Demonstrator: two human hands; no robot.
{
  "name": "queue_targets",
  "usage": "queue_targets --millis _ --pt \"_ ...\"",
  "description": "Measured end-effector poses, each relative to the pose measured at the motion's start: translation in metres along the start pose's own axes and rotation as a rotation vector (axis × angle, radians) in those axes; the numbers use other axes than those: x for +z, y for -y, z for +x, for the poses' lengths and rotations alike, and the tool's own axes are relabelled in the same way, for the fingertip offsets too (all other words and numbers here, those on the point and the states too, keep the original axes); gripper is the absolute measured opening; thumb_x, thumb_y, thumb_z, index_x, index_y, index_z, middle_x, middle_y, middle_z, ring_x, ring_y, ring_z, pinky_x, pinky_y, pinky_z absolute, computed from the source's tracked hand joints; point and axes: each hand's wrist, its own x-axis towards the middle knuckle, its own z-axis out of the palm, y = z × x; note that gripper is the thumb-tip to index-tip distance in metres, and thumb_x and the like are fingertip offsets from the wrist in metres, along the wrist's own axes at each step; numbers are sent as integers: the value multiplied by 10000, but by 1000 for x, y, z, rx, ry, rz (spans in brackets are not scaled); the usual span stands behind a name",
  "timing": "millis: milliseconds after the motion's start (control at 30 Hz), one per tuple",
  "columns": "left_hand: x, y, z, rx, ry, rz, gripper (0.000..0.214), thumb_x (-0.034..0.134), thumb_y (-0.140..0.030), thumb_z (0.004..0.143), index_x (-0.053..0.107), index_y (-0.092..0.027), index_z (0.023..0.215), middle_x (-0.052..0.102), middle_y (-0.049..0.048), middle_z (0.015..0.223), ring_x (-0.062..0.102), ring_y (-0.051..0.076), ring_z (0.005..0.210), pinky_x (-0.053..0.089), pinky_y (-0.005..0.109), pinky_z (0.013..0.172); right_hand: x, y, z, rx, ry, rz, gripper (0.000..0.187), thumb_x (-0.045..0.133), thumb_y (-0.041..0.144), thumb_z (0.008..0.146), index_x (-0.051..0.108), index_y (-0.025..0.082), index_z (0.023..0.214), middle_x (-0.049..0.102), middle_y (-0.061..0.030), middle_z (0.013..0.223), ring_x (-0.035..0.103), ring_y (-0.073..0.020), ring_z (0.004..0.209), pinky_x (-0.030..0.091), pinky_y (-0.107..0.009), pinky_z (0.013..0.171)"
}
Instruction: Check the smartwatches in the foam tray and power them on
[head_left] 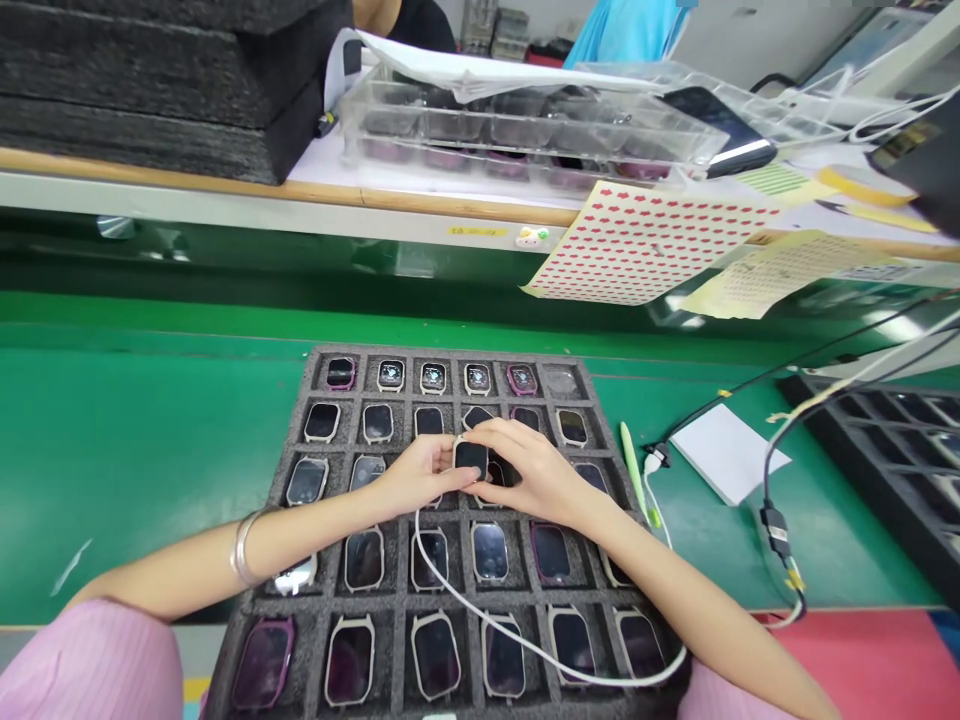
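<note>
Holding a small black watch [471,457] at centre frame, just above a grey foam tray [442,352] full of watches on the green table [150,450]. Left hand [416,475] and right hand [532,470] meeting, fingers of both pinching its edges. Seemingly fitting the white cable [525,650] to it; calling next for steady, careful alignment.

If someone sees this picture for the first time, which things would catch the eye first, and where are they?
A dark foam tray lies mid-frame on the green belt, its pockets filled with watches. Over its centre the left hand and right hand together pinch one smartwatch body, a white cable looping from beneath them toward the viewer. At upper right a sheet of red stickers hangs off the shelf edge.
</note>
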Motion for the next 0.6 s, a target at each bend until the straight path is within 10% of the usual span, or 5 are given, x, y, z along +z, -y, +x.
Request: queue_targets --millis 600 --pt "1 -2 -1 -12 12 24 380 757 -368 703 627 -108 948 654 30 765 614 147 685 475 263 654 2 -2 -4 19 -10 96 399 707 356 822 550 165 1135 617 -94 1012 594 -237 909 520 -393 785"
